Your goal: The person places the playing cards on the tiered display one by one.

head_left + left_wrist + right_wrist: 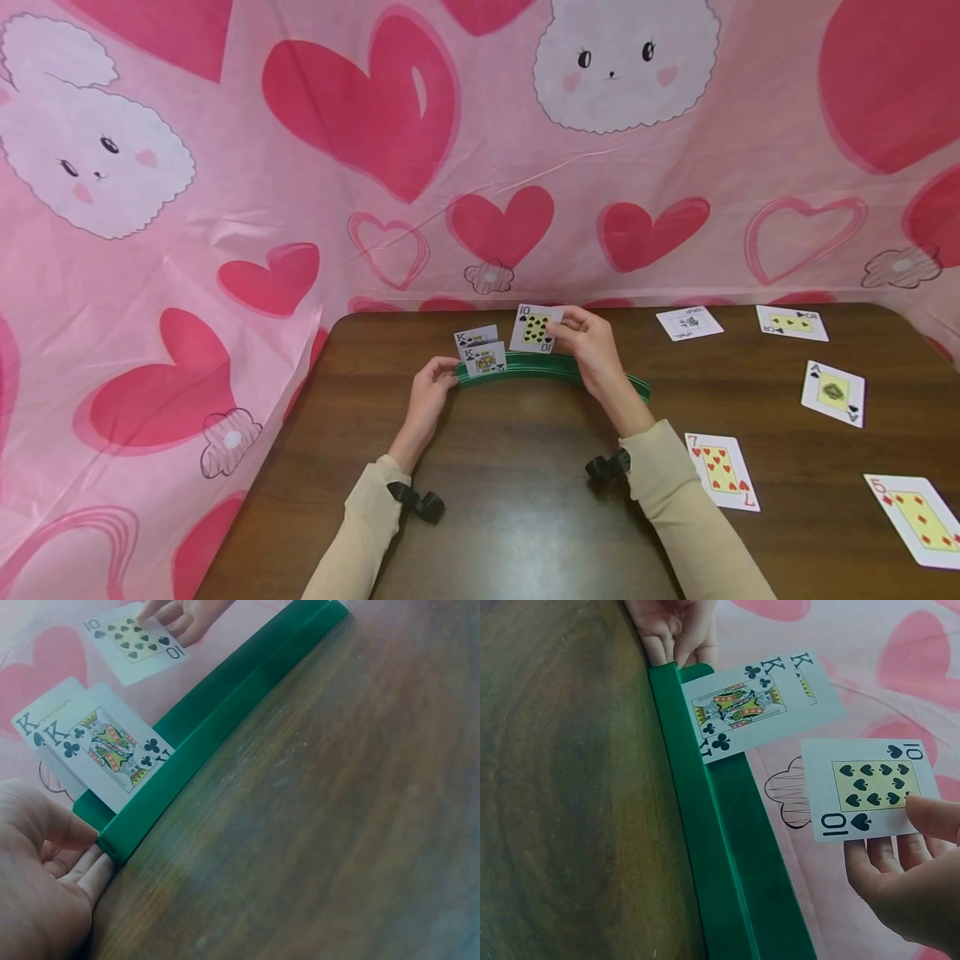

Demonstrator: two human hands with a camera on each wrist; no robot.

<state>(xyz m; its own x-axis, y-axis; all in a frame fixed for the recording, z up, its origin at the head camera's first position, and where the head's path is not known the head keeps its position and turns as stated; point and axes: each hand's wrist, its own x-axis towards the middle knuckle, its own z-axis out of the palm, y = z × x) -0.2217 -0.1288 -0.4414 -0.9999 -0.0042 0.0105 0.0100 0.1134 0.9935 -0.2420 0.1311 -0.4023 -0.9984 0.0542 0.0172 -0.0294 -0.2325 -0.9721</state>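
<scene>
A green curved card holder (536,365) stands on the wooden table, bowed away from the body. Two kings stand upright in its left part: the king of clubs (109,746) in front, the king of spades (472,335) partly hidden behind it. My left hand (427,398) pinches the holder's left end between thumb and fingers, just beside the kings. Between the thumb and fingers of my right hand (594,350) is the ten of spades (866,784), face toward me. That card hangs above the holder, to the right of the kings and apart from them.
Several cards lie face up at the right: the seven of hearts (722,472), ace of spades (834,393), five of diamonds (917,521), a black-suited card (792,323) and a card with a dark figure (689,323). A pink heart-patterned cloth (405,250) hangs behind the table.
</scene>
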